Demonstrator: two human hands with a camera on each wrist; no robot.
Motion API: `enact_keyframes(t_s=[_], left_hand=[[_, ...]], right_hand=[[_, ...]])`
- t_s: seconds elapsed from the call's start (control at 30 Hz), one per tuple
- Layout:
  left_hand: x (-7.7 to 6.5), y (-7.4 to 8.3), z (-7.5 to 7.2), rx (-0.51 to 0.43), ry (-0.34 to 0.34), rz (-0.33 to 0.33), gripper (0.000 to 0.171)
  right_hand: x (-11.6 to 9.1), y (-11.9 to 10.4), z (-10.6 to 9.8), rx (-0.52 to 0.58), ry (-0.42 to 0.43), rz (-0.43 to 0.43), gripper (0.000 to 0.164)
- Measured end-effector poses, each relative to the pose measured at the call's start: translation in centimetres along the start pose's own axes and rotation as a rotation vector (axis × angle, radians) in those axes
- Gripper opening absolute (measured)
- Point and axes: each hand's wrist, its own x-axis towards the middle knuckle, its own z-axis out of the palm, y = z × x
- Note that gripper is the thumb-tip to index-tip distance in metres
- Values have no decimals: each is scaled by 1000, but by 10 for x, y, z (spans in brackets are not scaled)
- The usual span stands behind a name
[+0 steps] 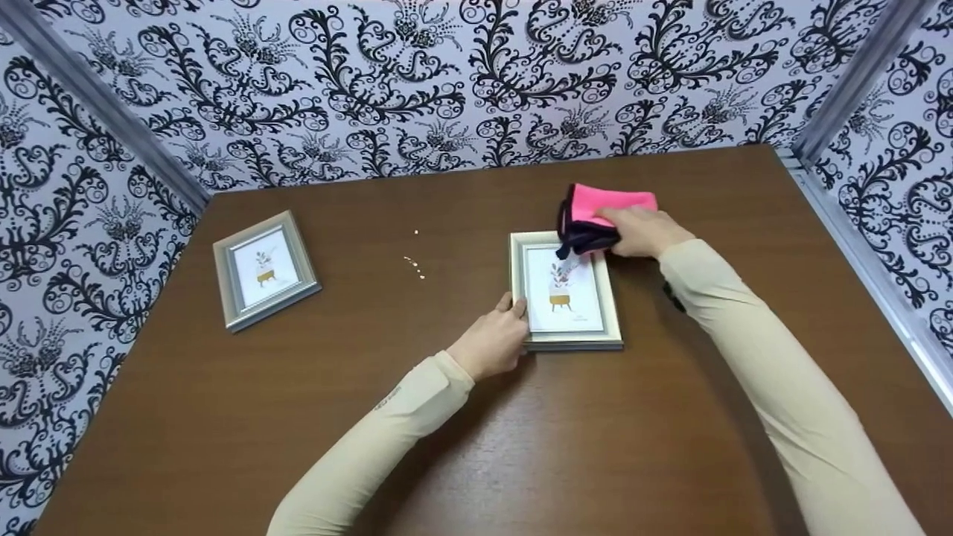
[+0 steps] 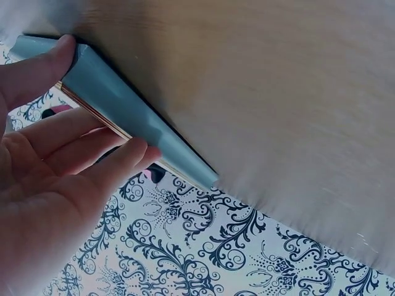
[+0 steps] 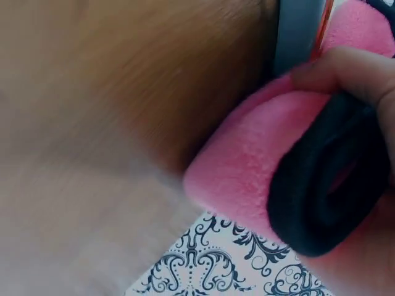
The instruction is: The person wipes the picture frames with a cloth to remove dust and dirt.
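A picture frame (image 1: 567, 341) with a silvery-cream border lies flat on the brown table, right of the middle. Its print shows flowers over a yellow stool-like shape. My left hand (image 1: 491, 341) grips this frame by its near left corner; the left wrist view has the thumb and fingers (image 2: 114, 163) along its side edge. In my right hand (image 1: 642, 229) is a folded pink cloth (image 1: 607, 199) with dark edging, held over the frame's far right corner. The right wrist view shows the cloth (image 3: 247, 160) bunched under the fingers, beside the frame's side (image 3: 299, 37).
A second, similar picture frame (image 1: 299, 298) lies turned at an angle on the table's left. Several small pale bits (image 1: 414, 265) are scattered between the two frames. Black-and-white patterned walls (image 1: 447, 82) with metal posts (image 1: 849, 82) bound the table (image 1: 357, 357) behind and at both sides.
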Motion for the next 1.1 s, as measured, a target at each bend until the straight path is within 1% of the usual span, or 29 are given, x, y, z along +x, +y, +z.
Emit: enact_keyframes(t_s=[0.1,0.2,0.27,0.33,0.43,0.53,0.6,0.73,0.83,0.93,1.0,1.1], left_hand=[[2,1,1,-4,-2,2,34],[2,0,2,3,-6,23,33],[3,0,2,9,-4,41,33],[3,0,3,13,1,55,32],[3,-2,4,16,11,56,32],[2,-3,4,15,18,57,31],[2,-4,3,25,19,68,31],[3,-4,3,41,19,89,30],[4,-4,3,39,22,84,28],[4,-3,3,45,21,73,25],[5,-3,3,48,16,54,22],[4,-2,1,43,-1,23,18]], right_hand=[[-1,-2,-2,10,9,12,45],[6,-12,-1,47,24,47,37],[11,-20,1,67,30,81,37],[17,-28,4,63,30,104,37],[25,-39,7,34,27,99,36],[32,-50,7,8,25,61,34],[36,-56,8,14,25,10,34],[45,-73,14,66,29,-95,35],[51,-86,20,116,37,-164,39],[56,-95,26,142,50,-232,43],[57,-98,27,112,51,-251,45],[54,-97,25,4,26,-267,49]])
